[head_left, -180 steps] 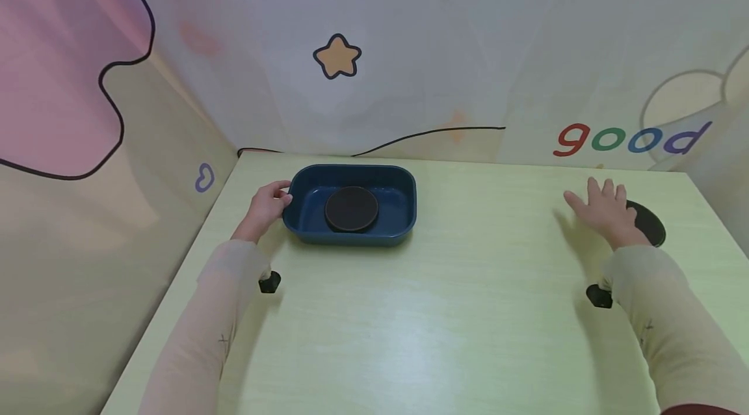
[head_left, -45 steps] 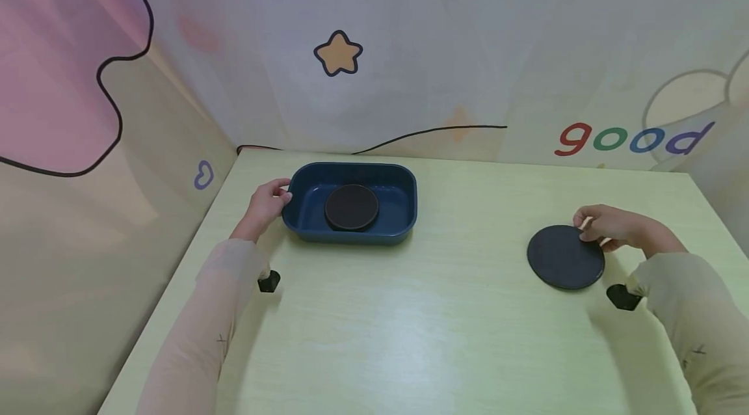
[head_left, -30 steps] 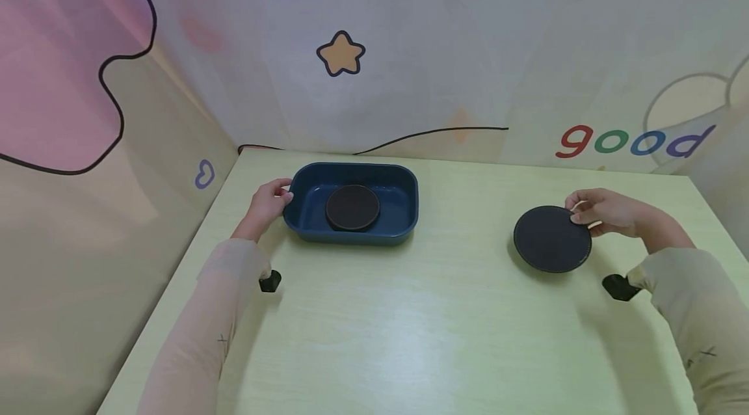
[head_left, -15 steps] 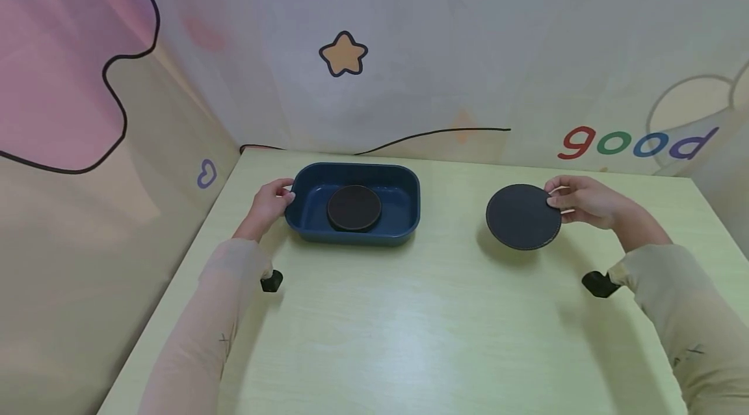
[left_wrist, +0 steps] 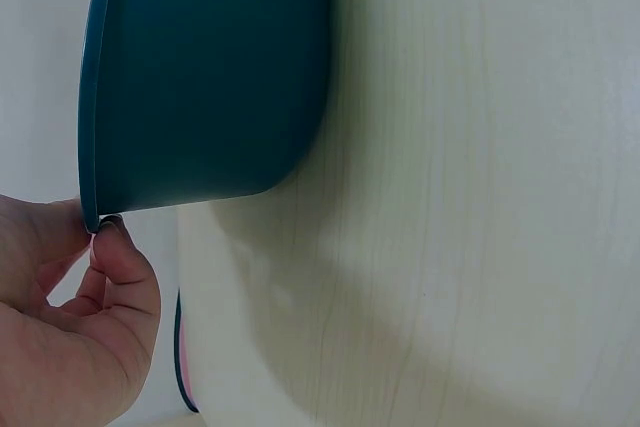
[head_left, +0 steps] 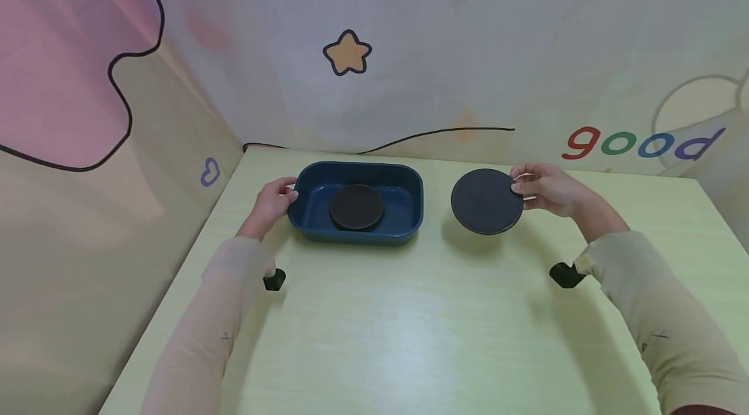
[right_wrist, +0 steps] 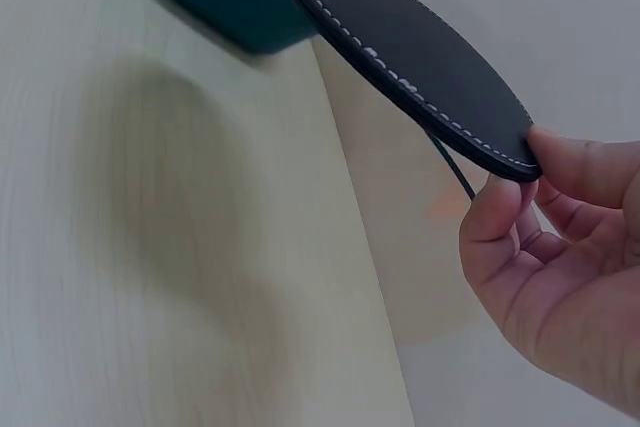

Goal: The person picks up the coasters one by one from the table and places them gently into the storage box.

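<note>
A dark blue rectangular tub (head_left: 398,207) stands on the table toward the back. My left hand (head_left: 270,204) pinches its left rim between thumb and fingers, which the left wrist view shows up close at the tub's edge (left_wrist: 200,77). Inside the tub lies a round black coaster or stack of coasters (head_left: 357,207); how many cannot be told. To the right of the tub, my right hand (head_left: 550,190) holds another round black coaster (head_left: 487,201) by its right edge, raised above the table. White stitching runs along this coaster's rim (right_wrist: 420,57) in the right wrist view.
The pale wooden table (head_left: 374,324) ends at a printed cloth backdrop (head_left: 433,64) behind and at the left. Small black pieces (head_left: 567,275) hang under both wrists, at the sleeve cuffs.
My right hand took the coaster from the right of the table, lifted it and carried it left toward the tub. My left hand stays on the tub's rim.
</note>
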The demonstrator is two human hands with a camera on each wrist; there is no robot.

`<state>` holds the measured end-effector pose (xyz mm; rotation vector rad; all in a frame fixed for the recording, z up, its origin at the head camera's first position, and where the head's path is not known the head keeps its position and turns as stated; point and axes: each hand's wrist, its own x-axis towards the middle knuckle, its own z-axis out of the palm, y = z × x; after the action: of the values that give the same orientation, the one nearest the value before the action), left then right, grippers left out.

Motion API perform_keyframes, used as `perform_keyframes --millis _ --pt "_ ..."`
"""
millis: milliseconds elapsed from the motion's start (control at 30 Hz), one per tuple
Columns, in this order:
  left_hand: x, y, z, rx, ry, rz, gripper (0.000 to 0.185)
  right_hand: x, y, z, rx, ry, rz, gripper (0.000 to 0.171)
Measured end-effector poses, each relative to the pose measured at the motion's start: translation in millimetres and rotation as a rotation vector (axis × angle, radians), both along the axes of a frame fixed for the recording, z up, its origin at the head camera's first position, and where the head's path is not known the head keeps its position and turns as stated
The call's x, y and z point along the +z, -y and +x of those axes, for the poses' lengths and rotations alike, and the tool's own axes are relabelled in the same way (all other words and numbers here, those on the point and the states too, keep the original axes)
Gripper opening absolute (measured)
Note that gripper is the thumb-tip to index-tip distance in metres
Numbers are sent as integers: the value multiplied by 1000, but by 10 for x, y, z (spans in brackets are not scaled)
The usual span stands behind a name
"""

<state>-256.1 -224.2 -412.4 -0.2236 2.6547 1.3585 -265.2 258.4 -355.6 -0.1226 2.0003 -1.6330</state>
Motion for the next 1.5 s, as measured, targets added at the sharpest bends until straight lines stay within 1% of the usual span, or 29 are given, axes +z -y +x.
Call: perform_keyframes --millis 167,400,600,800,1100,1500 --pt "-8 -1 -18 7 3 -6 39 -15 197 -35 -1 -7 -30 11" --pt "2 -4 -28 17 29 0 40 -66 486 -82 -21 -9 -50 11" --pt "9 -14 -23 17 26 -3 40 -90 725 -114 -22 -32 -60 12" --pt "14 -20 -14 18 27 9 39 -102 949 -139 -27 -32 -82 12" --pt "14 -20 -4 3 -1 -1 39 -151 1300 -199 -92 -23 -97 11" --pt "-9 -5 -20 14 12 18 39 -242 1699 -226 -156 -4 -90 11"
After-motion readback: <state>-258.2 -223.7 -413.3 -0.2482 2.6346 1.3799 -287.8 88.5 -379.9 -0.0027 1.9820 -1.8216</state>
